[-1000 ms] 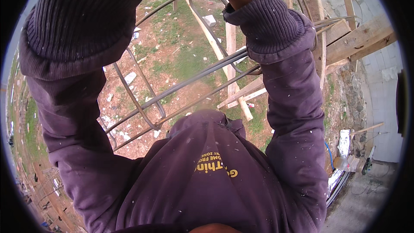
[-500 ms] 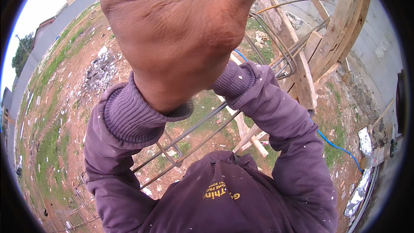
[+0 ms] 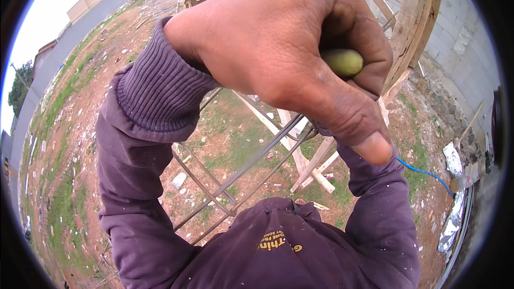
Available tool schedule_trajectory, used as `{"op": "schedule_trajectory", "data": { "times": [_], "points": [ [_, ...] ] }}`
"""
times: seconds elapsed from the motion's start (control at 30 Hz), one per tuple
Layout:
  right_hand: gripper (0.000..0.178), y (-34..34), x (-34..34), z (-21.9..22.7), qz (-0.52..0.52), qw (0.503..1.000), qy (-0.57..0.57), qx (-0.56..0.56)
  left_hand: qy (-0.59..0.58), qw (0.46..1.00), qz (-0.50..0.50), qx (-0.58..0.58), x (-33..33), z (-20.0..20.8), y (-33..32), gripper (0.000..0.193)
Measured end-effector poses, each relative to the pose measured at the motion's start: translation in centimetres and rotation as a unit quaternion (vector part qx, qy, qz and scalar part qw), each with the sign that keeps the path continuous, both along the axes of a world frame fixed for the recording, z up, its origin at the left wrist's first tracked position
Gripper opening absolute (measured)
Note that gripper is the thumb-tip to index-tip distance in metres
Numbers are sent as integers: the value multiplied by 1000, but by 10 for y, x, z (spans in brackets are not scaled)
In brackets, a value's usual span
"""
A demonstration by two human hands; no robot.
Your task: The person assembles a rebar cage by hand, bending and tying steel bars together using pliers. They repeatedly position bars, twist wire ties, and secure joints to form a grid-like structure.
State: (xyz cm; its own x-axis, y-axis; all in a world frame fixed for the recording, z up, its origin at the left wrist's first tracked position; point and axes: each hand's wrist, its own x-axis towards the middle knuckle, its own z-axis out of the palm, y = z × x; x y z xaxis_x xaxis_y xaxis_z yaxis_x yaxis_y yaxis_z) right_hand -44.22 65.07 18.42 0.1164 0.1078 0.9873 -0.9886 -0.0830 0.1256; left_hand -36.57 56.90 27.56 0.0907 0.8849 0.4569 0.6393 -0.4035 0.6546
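Large and close, my left hand (image 3: 273, 37) reaches across the upper middle, its fingers curled and its thumb pointing down to the right. Between fingers and thumb shows the rounded green end (image 3: 344, 63) of something; the rest is hidden in the grip. My right sleeve (image 3: 377, 192) rises behind the left hand, which covers my right hand and whatever it touches. Below my hands, long steel reinforcing bars (image 3: 237, 174) run slantwise, with a bent rectangular steel stirrup (image 3: 202, 186) around them.
Timber props (image 3: 310, 166) stand under and beyond the bars, and thick wooden boards (image 3: 412, 27) lean at the right. A grey block wall (image 3: 460, 53) rises behind. On the right ground lie a blue hose (image 3: 425, 172) and crumpled foil (image 3: 452, 222). Debris litters the grassy soil.
My left hand has swung to the right and turned, bringing its thumb and the green end into view. My right cuff has slipped behind it. The view has shifted slightly.
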Motion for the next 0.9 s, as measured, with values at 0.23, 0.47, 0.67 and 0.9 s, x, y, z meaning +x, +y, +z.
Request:
{"op": "schedule_trajectory", "data": {
  "times": [0.23, 0.47, 0.67, 0.9],
  "points": [
    [29, -37, 1, 13, -214, 959, -182, 43, 34, 782, 485, 390, 15, -3, 3, 63],
    [37, -17, 21, 50, 130, 885, -322, 311, -98, 972, 68, 200, -39, 29, -57, 47],
    [20, 12, 4, 29, 85, 856, -463, 213, -52, 809, 509, 291, -7, 17, 10, 65],
    [34, -31, 40, 33, -40, 930, -308, 195, -14, 959, 105, 262, -7, 8, -58, 53]
  ]
}}
